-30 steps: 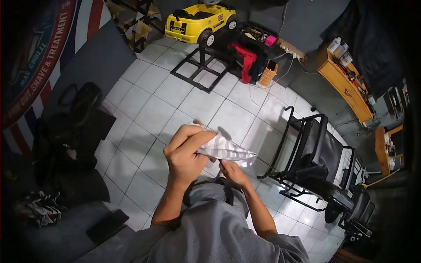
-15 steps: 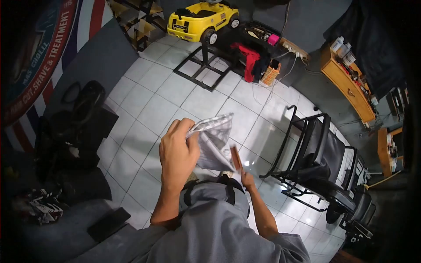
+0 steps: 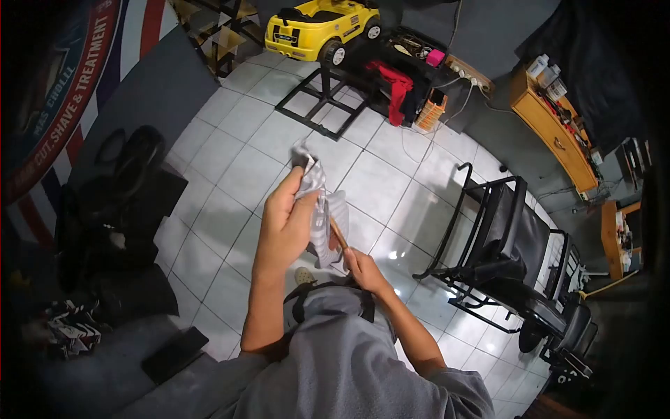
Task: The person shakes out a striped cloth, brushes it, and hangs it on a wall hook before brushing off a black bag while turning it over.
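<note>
A grey-white striped cloth (image 3: 338, 209) hangs in folds from my left hand (image 3: 287, 220), whose thumb and fingers pinch its upper part. My right hand (image 3: 364, 271), lower and to the right, is closed round the handle of a brown wooden brush (image 3: 338, 232). The brush points up and to the left, against the hanging cloth. Its far end is partly hidden by the folds.
A black barber chair (image 3: 516, 237) stands at the right. Ahead on the tiled floor (image 3: 265, 167) is a black metal frame (image 3: 324, 105), near a yellow toy car (image 3: 321, 28) and a red cloth (image 3: 398, 94). Wooden drawers (image 3: 555, 133) are at the upper right.
The cloth has moved left and hangs narrower and more folded. My right hand has moved left and up, bringing the brush against the cloth. My left hand has turned slightly.
</note>
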Tool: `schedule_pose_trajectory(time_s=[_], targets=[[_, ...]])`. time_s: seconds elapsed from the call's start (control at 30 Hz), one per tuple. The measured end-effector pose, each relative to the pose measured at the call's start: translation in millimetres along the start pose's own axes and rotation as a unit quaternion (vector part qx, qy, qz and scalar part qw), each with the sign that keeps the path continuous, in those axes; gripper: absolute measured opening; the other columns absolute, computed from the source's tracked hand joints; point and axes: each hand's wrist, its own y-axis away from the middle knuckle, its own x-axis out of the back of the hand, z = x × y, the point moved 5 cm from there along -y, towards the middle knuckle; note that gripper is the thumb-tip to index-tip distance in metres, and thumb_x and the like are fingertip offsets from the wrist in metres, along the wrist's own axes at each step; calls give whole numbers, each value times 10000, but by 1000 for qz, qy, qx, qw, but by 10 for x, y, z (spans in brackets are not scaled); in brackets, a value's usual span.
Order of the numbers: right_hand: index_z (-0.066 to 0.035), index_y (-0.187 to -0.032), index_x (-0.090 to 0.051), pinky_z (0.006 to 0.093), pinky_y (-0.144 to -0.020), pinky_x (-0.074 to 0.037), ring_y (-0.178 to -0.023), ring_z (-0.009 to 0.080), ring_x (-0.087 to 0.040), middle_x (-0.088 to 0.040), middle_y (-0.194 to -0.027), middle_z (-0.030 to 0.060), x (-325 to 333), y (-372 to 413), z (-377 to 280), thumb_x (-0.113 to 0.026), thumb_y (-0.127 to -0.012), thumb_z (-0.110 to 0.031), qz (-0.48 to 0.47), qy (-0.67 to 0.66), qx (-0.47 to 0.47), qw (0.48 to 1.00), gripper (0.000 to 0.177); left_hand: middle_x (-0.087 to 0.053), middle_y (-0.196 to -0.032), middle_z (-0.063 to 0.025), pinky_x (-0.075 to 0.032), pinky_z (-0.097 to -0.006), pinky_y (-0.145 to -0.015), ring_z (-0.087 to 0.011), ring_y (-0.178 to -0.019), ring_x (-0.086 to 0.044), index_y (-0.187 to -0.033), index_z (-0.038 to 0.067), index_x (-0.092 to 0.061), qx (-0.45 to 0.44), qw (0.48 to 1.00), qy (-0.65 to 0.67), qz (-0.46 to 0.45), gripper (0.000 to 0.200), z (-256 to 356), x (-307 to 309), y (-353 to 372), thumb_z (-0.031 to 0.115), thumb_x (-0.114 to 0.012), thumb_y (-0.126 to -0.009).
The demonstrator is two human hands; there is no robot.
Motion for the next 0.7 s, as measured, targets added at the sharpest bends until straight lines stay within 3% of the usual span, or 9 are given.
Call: schedule_pose_trajectory(time_s=[0.07,0.13,0.17,0.3,0.4,0.47,0.53,0.6,0.7], targets=[[-32,-945,-551,442,-630,-466,-733,311,-625,-636,-816,168,-228,63,995,-366,-985,-293,-62,202,-45,976,323,-552,-867,7,-387,-190,-710,-40,-768,-443,-1032,-31,-552,-10,994,100,33,156,186,0,43,56,-472,-931],[-46,-1075,-577,500,-745,-486,-884,407,-621,-639,-951,234,-377,290,2014,-400,-946,-267,-142,314,-156,926,312,-541,-896,35,-365,-171,-738,-27,-803,-435,-1031,-12,-563,-37,984,173,37,155,262,57,53,102,-489,-957],[-51,-1093,-583,495,-757,-496,-877,407,-625,-641,-943,230,-405,413,2482,-414,-929,-264,-145,325,-193,914,317,-538,-890,37,-362,-169,-731,-26,-797,-431,-1029,-13,-564,-46,985,158,50,158,284,93,59,107,-488,-960],[-57,-1119,-586,503,-717,-504,-796,423,-639,-652,-896,219,-225,732,2866,-394,-939,-311,-108,349,-219,905,366,-507,-783,31,-348,-183,-636,-32,-712,-393,-943,-4,-537,-57,995,16,81,108,346,177,85,84,-476,-948],[-14,-1083,-581,509,-633,-480,-694,427,-635,-652,-815,224,-8,549,2625,-342,-971,-377,15,275,-258,926,449,-450,-670,-43,-327,-227,-540,-61,-627,-361,-862,-11,-456,-32,977,-194,85,94,342,141,100,65,-471,-915],[-2,-939,-567,423,-480,-423,-478,308,-555,-587,-625,114,194,311,1941,-314,-982,-459,120,126,-198,965,524,-437,-665,-58,-317,-234,-532,-69,-619,-355,-859,-17,-445,-14,983,-160,85,113,156,109,71,75,-470,-919],[-42,-822,-508,297,-416,-330,-416,148,-388,-433,-571,-6,382,161,742,-337,-979,-485,195,-194,-144,951,500,-449,-664,-53,-332,-255,-534,-84,-615,-370,-861,-12,-438,0,985,-154,82,117,89,56,59,82,-464,-924],[-80,-777,-464,232,-413,-268,-438,77,-300,-338,-587,-46,518,170,-428,-331,-989,-454,149,-421,-101,889,451,-464,-679,-44,-349,-266,-548,-85,-630,-387,-876,-9,-446,15,991,-109,78,104,14,11,26,81,-461,-925],[-65,-786,-462,236,-454,-293,-496,82,-336,-367,-612,-18,441,235,-1016,-320,-998,-423,72,-323,14,943,440,-465,-713,-7,-362,-252,-572,-70,-659,-399,-888,7,-459,-7,994,-8,109,110,-66,-89,-10,97,-435,-947]])
